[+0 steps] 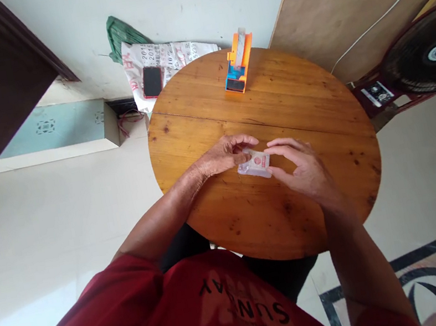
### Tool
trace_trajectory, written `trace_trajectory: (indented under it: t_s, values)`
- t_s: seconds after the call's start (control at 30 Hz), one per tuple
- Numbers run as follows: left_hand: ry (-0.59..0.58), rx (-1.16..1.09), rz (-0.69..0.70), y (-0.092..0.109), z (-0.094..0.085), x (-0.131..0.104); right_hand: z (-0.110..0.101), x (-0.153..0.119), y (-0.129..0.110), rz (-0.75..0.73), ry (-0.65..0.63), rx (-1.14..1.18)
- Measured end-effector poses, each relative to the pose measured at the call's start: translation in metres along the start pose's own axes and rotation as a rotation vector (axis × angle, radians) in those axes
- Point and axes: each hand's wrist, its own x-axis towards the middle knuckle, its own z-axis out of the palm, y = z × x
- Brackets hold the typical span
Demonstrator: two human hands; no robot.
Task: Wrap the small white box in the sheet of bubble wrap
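Steadiness matters most, we judge, with the small clear case between our hands over the round table: our right hand spans its right end, while our left hand, thumb on the other end, grip we cannot tell, best presses lightly.

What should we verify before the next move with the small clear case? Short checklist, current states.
1. Right hand on clear case: ok, thumb and fingers at its right end.
2. Left hand grip: cannot tell; thumb at the case's left part.
3. Case fully closed: cannot tell.
4. Case resting on table: cannot tell.
5. Tape dispenser away from hands: ok, at the table's far side.
6. Phone away from hands: ok, beyond the table edge.
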Motion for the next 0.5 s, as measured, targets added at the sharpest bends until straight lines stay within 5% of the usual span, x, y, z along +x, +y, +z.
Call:
trace_trajectory:
  t_s: [0.2, 0.5]
  values:
    - [-0.091, -0.066, 0.003, 0.001, 0.002, 0.001, 0.017, 0.008, 0.001, -0.071, 0.083, -0.066]
    - [-0.063, -0.07, -0.032, 0.002, 0.002, -0.001, 0.023, 0.002, 0.001, -0.094, 0.152, -0.25]
